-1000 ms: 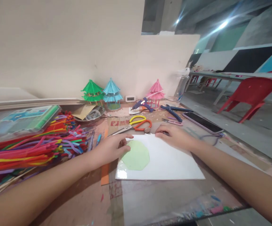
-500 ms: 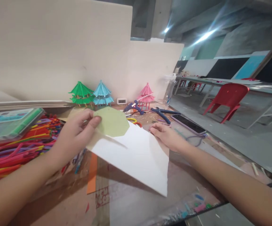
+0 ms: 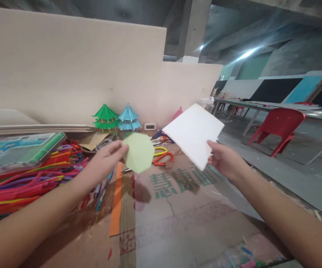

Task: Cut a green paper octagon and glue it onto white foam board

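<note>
Far left there's a big heap of pipe cleaners [image 3: 24,178] spilling over the table [image 3: 194,230], out of the way. The left hand [image 3: 105,162] pinches a pale green octagon [image 3: 138,152] by one edge between thumb and fingertips, so it hangs in the air over the cardboard with its flat face toward the camera. It looks thin, stiff and cleanly cut. Behind it lie scissors [image 3: 161,158] and little paper pagodas [image 3: 116,118]. The right hand [image 3: 224,162] grips a white sheet [image 3: 193,133] by its lower corner, tilted up and held apart from the octagon.
</note>
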A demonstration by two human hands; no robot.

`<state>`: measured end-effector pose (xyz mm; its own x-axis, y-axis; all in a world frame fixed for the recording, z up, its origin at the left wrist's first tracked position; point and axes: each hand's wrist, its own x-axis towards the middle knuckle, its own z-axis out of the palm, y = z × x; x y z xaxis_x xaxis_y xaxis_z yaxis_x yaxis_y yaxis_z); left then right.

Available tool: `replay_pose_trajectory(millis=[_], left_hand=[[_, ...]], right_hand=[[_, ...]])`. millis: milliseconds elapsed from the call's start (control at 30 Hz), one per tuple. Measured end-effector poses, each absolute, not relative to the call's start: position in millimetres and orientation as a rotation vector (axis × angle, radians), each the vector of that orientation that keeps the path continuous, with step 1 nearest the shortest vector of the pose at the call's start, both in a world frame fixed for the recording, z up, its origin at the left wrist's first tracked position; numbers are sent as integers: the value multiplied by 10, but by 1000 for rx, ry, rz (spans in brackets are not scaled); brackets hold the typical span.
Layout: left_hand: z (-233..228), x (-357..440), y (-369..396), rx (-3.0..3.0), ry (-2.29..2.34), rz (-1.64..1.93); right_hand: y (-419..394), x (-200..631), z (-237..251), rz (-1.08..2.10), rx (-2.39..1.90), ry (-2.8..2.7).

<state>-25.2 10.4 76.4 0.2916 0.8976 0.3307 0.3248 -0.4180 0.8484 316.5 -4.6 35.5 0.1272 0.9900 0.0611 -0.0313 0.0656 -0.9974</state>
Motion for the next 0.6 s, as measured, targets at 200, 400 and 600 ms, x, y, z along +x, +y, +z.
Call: replay_pose_trajectory(millis=[200,400,600], left_hand=[[624,-144,31,1790,983,760],[463,-204,161,1927,1046,597],[448,-312,224,2127,986,241]], right_hand=[[-370,2638,271,1390,-1166,-1216],[-667,2485,387,1820,-1089,-1724],[-614,3038,820,1842,-1020,-2193]])
